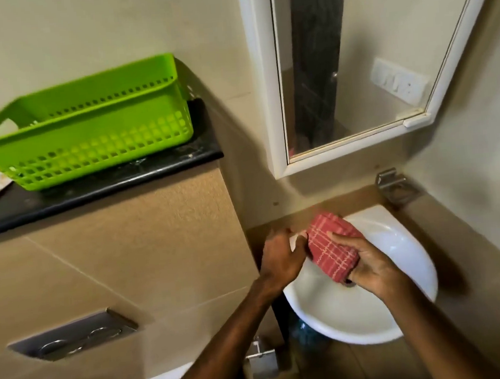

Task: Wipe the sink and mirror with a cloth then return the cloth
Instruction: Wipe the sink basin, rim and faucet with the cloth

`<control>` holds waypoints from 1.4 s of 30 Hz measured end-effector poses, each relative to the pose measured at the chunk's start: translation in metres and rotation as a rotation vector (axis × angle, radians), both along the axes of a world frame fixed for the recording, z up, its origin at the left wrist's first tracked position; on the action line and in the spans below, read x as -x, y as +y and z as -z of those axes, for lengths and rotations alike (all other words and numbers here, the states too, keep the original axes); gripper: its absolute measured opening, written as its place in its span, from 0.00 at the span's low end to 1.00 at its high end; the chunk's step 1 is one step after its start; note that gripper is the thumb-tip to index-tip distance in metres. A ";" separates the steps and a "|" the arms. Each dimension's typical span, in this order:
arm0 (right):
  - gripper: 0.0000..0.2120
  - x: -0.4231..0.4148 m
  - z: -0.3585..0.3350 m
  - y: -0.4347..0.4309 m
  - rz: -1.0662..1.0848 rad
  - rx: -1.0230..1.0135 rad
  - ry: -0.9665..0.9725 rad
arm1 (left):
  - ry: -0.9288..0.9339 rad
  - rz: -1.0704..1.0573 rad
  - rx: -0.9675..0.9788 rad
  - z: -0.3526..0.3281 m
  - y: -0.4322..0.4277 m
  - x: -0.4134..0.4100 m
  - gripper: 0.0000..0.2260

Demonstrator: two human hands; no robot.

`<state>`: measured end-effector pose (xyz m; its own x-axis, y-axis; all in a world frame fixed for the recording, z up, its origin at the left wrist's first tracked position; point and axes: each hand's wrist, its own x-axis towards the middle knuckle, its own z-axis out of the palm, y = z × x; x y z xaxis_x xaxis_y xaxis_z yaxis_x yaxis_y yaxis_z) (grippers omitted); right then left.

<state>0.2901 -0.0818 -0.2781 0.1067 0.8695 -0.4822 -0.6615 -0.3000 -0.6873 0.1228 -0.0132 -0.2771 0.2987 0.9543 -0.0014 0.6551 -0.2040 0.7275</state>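
A red checked cloth (332, 245), folded into a pad, is held over the white sink (398, 245) in the lower middle. My right hand (373, 266) grips its right side with thumb on top. My left hand (282, 259) is at the cloth's left edge with curled fingers touching it; whether it pinches the cloth is hidden. The white-framed mirror (349, 59) hangs on the wall above the sink. The sink's tap is hidden behind the cloth and hands.
A green plastic basket (86, 125) stands on a black ledge (121, 182) at the left, above a tiled wall with a metal flush plate (74, 334). A metal holder (393, 185) is fixed to the wall behind the sink. A toilet-roll holder (262, 360) sits below.
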 end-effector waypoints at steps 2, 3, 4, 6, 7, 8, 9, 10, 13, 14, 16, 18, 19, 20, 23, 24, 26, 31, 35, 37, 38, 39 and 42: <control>0.16 0.002 0.021 -0.003 0.010 0.026 -0.003 | 0.068 -0.007 0.081 0.028 0.002 0.004 0.16; 0.18 0.003 0.033 -0.004 0.010 0.023 -0.012 | 0.090 -0.004 0.128 0.042 0.001 0.007 0.16; 0.21 0.004 0.046 -0.003 0.008 0.024 -0.019 | 0.109 0.000 0.167 0.058 0.002 0.010 0.16; 0.26 0.007 0.074 -0.004 -0.009 0.044 -0.032 | 0.149 0.018 0.233 0.089 0.003 0.014 0.17; 0.30 0.009 0.086 -0.004 -0.006 0.068 -0.023 | 0.172 0.030 0.270 0.100 0.004 0.017 0.18; 0.32 0.011 0.099 -0.002 0.005 0.097 -0.014 | 0.195 0.046 0.310 0.113 0.007 0.018 0.18; 0.30 0.012 0.111 0.001 0.027 0.115 -0.015 | 0.217 0.053 0.348 0.125 0.011 0.016 0.20; 0.26 0.012 0.124 0.006 0.051 0.126 -0.020 | 0.231 0.059 0.358 0.139 0.019 0.014 0.23; 0.19 0.009 0.159 0.020 0.083 0.163 -0.063 | 0.302 0.046 0.400 0.180 0.042 0.010 0.29; 0.21 0.008 0.169 0.026 0.093 0.166 -0.097 | 0.315 0.022 0.418 0.194 0.049 0.010 0.27; 0.22 0.009 0.189 0.039 0.063 0.165 -0.185 | 0.306 -0.039 0.423 0.220 0.058 0.010 0.27; 0.16 0.013 0.200 0.052 0.033 0.168 -0.408 | 0.297 -0.056 0.435 0.238 0.058 0.007 0.28; 0.13 0.016 0.207 0.060 0.005 0.154 -0.544 | 0.303 -0.069 0.439 0.246 0.055 0.005 0.29; 0.12 0.018 0.216 0.068 -0.033 0.113 -0.673 | 0.309 -0.081 0.440 0.256 0.053 0.004 0.31; 0.20 0.024 0.247 0.093 -0.118 -0.120 -1.008 | 0.295 -0.107 0.375 0.276 0.045 0.002 0.33; 0.22 0.026 0.257 0.102 -0.115 -0.200 -1.114 | 0.283 -0.110 0.339 0.280 0.044 0.003 0.32; 0.30 0.033 0.278 0.121 -0.165 -0.400 -1.340 | 0.243 -0.125 0.288 0.287 0.044 0.005 0.29; 0.27 0.038 0.343 0.140 -0.479 -0.621 -1.753 | 0.017 -0.285 0.246 0.300 0.044 0.010 0.23; 0.33 0.037 0.359 0.123 -0.537 -0.638 -1.864 | -0.098 -0.338 0.262 0.300 0.041 0.009 0.21; 0.32 0.031 0.355 0.120 -0.490 -0.671 -1.831 | -0.122 -0.345 0.267 0.298 0.039 0.008 0.21; 0.30 0.028 0.354 0.122 -0.479 -0.686 -1.816 | -0.134 -0.343 0.266 0.296 0.037 0.007 0.22; 0.28 0.027 0.353 0.126 -0.478 -0.698 -1.823 | -0.150 -0.343 0.265 0.296 0.036 0.007 0.24; 0.29 0.033 0.360 0.139 -0.509 -0.755 -1.899 | -0.178 -0.360 0.258 0.300 0.037 0.006 0.25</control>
